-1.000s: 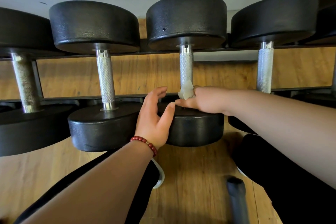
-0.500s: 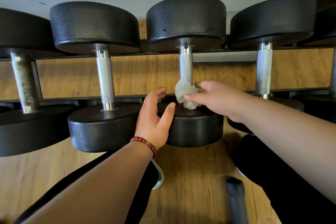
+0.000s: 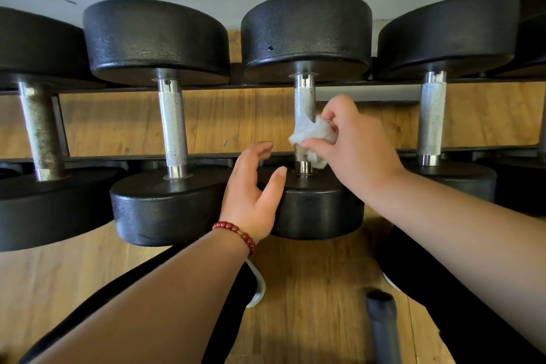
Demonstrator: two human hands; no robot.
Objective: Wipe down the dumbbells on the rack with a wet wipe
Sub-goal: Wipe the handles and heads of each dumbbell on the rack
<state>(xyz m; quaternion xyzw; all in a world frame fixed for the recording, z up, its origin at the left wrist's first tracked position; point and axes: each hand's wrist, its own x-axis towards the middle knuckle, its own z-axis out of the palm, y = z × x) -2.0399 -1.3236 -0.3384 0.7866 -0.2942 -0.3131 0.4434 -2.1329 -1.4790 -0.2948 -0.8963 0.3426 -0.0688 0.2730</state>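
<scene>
Several black dumbbells with knurled steel handles lie across the rack (image 3: 206,86). My right hand (image 3: 351,151) pinches a crumpled white wet wipe (image 3: 310,131) against the lower part of the handle of the third dumbbell (image 3: 307,35). My left hand (image 3: 251,195), with a red bead bracelet on the wrist, rests with relaxed fingers on the left side of that dumbbell's near head, between it and the second dumbbell (image 3: 171,204). The wipe hides part of the handle.
A rusty-handled dumbbell (image 3: 41,133) lies at far left and another dumbbell (image 3: 432,115) at right. Wooden floor (image 3: 310,289) shows beneath the rack. My dark-clad legs and a black tube end (image 3: 381,313) are at the bottom.
My right hand has lifted from the base of the third dumbbell's handle and moved up with the wipe, which now bunches at the handle's lower middle. My left hand has stayed in place.
</scene>
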